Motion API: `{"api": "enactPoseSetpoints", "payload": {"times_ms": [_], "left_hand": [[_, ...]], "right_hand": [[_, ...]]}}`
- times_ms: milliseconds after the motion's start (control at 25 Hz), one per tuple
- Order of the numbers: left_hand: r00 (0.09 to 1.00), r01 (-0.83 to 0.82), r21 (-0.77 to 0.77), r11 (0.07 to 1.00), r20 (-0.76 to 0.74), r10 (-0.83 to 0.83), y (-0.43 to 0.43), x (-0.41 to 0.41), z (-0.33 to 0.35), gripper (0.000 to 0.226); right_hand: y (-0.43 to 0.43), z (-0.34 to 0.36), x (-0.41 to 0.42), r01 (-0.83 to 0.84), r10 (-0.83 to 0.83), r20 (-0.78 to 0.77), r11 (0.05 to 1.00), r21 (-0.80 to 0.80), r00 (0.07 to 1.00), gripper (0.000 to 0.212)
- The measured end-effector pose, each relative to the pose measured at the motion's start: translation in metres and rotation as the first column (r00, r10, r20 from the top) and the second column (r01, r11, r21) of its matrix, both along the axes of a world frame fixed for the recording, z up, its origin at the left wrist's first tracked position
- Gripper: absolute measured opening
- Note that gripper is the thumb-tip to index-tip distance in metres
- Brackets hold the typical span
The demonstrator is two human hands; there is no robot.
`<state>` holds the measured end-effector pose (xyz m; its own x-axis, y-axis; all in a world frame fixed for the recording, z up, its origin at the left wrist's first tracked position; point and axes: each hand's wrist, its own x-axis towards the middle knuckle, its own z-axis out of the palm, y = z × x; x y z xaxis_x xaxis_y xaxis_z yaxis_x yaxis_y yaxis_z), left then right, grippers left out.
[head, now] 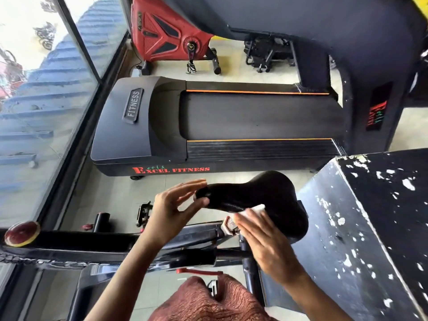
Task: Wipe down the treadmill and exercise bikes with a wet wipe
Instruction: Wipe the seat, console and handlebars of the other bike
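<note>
A black exercise-bike saddle (261, 191) sits in the lower middle of the head view. My left hand (171, 212) holds the saddle's narrow nose between thumb and fingers. With flat fingers, my right hand (266, 244) presses a white wet wipe (258, 208) against the near side of the saddle; most of the wipe is hidden under the fingers. Beyond the saddle lies a black treadmill (254, 117) with orange stripes, lettered "FITNESS". A red exercise bike (162, 35) stands behind the treadmill.
The black bike frame (92, 242) runs left below my hands. A black box with chipped paint (370, 228) stands close on the right. A glass wall (46, 100) lines the left side. Pale tiled floor (111, 191) separates bike and treadmill.
</note>
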<state>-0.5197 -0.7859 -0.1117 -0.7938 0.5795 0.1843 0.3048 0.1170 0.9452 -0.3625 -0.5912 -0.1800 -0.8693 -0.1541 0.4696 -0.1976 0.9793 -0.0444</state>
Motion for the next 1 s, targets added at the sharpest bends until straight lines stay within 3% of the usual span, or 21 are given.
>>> {"api": "enactPoseSetpoints", "payload": {"times_ms": [120,240,360,560,680,800,920,1000], "left_hand": [[0.989,-0.012,-0.033,0.999,-0.147,0.007,0.001,0.004,-0.005,0.045],[0.992,-0.022,0.017,1.0,-0.126,0.024,0.001,0.005,-0.006,0.043],[0.995,-0.015,0.028,1.0,-0.103,0.018,0.001,0.005,-0.004,0.04],[0.992,-0.034,0.032,0.999,-0.12,0.038,0.004,0.007,-0.006,0.039],[0.967,-0.06,-0.02,0.998,-0.249,0.053,0.002,0.007,-0.005,0.038],[0.913,-0.065,-0.068,0.996,-0.407,0.031,0.003,0.005,0.001,0.034],[0.862,0.032,-0.117,0.993,-0.5,-0.087,0.013,0.006,0.007,0.027],[0.767,0.089,-0.204,0.975,-0.61,-0.198,0.028,0.009,0.007,0.03]], "right_hand": [[0.006,0.0,0.011,0.033,-0.033,0.024,0.999,0.023,0.999,0.046],[-0.026,0.019,-0.031,-0.049,0.048,-0.036,0.998,-0.04,0.998,0.044],[-0.017,0.024,-0.038,-0.113,0.113,-0.087,0.994,0.004,0.99,0.044],[0.036,0.01,0.032,0.107,-0.105,-0.086,0.994,0.018,0.991,0.044],[0.011,0.012,0.01,0.142,-0.15,-0.168,0.988,-0.058,0.974,0.034],[-0.021,0.014,-0.026,0.034,-0.062,-0.241,0.992,-0.119,0.968,0.034],[-0.004,-0.002,-0.006,0.07,-0.078,-0.217,0.997,-0.044,0.973,0.037],[0.015,-0.017,0.029,0.144,-0.141,-0.185,0.99,0.002,0.973,0.035]]}}
